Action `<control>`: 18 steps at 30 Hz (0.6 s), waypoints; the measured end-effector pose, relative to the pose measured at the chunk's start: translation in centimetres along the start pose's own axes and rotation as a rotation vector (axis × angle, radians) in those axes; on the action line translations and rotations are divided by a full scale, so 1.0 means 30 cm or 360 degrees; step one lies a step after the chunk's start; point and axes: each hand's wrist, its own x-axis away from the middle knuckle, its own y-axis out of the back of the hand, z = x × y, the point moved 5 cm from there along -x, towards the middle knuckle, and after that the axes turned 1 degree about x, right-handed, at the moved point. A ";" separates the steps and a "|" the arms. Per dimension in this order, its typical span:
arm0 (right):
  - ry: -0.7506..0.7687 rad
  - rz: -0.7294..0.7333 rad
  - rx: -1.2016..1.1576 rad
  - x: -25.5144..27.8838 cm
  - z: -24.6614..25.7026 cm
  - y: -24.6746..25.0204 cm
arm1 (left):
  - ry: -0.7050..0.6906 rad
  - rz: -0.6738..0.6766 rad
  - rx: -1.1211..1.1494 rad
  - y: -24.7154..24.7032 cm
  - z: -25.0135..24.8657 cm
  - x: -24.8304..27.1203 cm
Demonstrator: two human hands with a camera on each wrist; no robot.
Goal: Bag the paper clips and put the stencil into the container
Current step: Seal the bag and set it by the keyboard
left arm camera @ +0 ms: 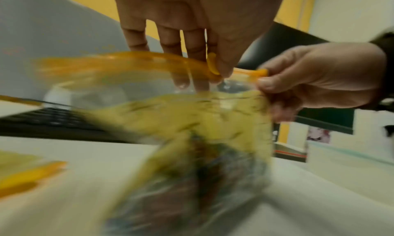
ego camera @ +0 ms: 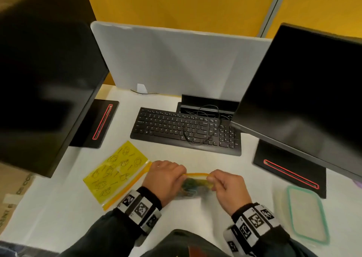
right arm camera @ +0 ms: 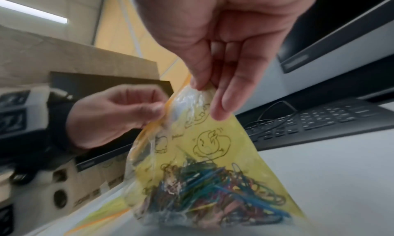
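A small clear-and-yellow zip bag (ego camera: pixel 195 185) with duck drawings hangs between my hands just above the white desk. Coloured paper clips (right arm camera: pixel 213 189) lie heaped in its bottom. My left hand (ego camera: pixel 182 175) pinches the left end of the bag's orange zip strip (left arm camera: pixel 132 61). The strip's right end is pinched by my right hand (ego camera: pixel 212 178), thumb against fingers. A clear container (ego camera: pixel 291 211) with a teal rim sits on the desk at the right, with nothing visible in it. No stencil is clearly in view.
A second flat yellow zip bag (ego camera: pixel 115 170) lies on the desk left of my hands. A black keyboard (ego camera: pixel 186 131) with a loose cable sits behind them. Two dark monitors (ego camera: pixel 49 90) (ego camera: pixel 305 92) on black stands flank the desk.
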 end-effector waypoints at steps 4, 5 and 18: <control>-0.0271 -0.0134 -0.0131 -0.035 -0.081 0.078 | 0.0194 -0.0018 -0.0072 0.050 0.123 -0.026; -0.0311 -0.0147 -0.0157 -0.052 -0.094 0.081 | 0.0223 0.0000 -0.0043 0.056 0.137 -0.045; -0.1157 -0.0356 0.0832 0.090 -0.417 0.342 | 0.0433 0.0554 0.0129 -0.108 0.095 -0.142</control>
